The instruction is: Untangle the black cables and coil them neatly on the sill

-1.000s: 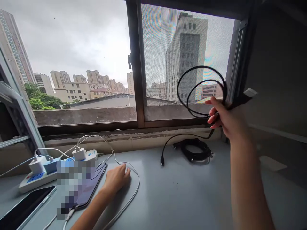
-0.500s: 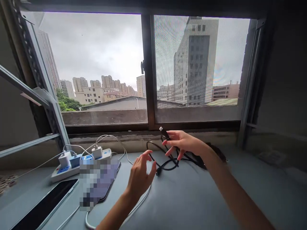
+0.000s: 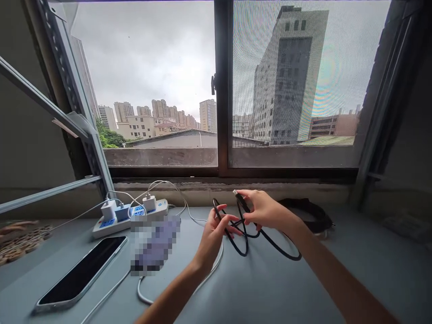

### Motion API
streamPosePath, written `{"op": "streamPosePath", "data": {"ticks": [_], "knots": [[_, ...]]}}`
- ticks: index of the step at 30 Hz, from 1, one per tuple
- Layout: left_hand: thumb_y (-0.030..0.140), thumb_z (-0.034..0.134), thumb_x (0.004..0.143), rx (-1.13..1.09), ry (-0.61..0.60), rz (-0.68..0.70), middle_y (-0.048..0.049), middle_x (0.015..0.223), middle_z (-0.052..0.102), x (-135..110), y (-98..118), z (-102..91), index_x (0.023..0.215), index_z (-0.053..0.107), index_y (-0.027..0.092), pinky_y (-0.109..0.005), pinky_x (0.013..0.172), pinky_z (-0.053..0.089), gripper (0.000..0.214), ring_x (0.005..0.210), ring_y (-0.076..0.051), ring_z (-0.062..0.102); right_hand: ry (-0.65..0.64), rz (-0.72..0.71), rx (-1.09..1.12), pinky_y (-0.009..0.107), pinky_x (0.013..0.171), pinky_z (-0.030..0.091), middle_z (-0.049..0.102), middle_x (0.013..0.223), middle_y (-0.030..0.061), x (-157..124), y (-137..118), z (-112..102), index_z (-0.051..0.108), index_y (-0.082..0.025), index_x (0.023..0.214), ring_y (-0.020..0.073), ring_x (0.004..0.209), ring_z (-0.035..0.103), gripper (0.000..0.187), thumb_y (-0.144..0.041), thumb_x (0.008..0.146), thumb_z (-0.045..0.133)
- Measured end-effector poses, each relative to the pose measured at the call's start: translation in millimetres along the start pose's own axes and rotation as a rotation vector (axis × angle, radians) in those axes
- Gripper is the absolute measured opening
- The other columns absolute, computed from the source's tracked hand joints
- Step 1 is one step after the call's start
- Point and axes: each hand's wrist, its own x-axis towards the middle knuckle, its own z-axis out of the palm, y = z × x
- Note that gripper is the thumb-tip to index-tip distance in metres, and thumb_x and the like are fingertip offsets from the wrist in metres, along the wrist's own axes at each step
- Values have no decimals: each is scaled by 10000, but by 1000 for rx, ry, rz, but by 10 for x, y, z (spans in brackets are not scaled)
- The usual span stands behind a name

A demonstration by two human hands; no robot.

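A thin black cable (image 3: 243, 246) loops above the grey table (image 3: 256, 288), held between both hands just in front of the window sill. My right hand (image 3: 266, 210) pinches the cable near its plug end, and the plug (image 3: 235, 192) sticks out up and left from the fingers. My left hand (image 3: 216, 231) closes its fingertips on a loop of the same cable. Behind my right wrist a second coiled black cable (image 3: 312, 215) lies on the table.
A white power strip (image 3: 130, 215) with several chargers sits at the back left. White cables (image 3: 189, 215) run from it to a blurred phone (image 3: 155, 243) and past a dark phone (image 3: 81, 272). A woven mat (image 3: 20, 236) lies far left. The window frame (image 3: 222, 90) stands behind.
The view has shifted. My right hand came down from the raised coil to table height with the cable. My left hand left the white cable, rose and took hold of the black cable.
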Motion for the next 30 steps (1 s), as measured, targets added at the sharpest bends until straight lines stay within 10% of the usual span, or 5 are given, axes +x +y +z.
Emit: {"op": "streamPosePath", "data": {"ticks": [5, 16, 30], "knots": [[548, 435, 847, 37, 120, 71, -11, 720, 585, 32, -41, -52, 1180, 324, 162, -201, 370, 264, 521, 406, -155, 541, 278, -46, -247, 237, 591, 494, 661, 1085, 85, -14, 5, -172, 550, -176, 1309, 150, 660, 648, 677, -82, 639, 581], [548, 419, 921, 127, 468, 447, 73, 507, 363, 143, 260, -322, 1092, 454, 186, -166, 296, 347, 402, 342, -103, 319, 744, -195, -335, 289, 626, 490, 610, 997, 53, 35, 159, -478, 607, -197, 1188, 93, 530, 566, 500, -129, 693, 613], [552, 501, 854, 131, 399, 335, 84, 485, 328, 168, 250, -385, 1034, 500, 183, -154, 244, 284, 410, 313, -89, 256, 710, -157, -630, 264, 580, 401, 692, 930, -21, 150, 182, -266, 624, -256, 1052, 187, 781, 646, 341, -243, 728, 727]]}}
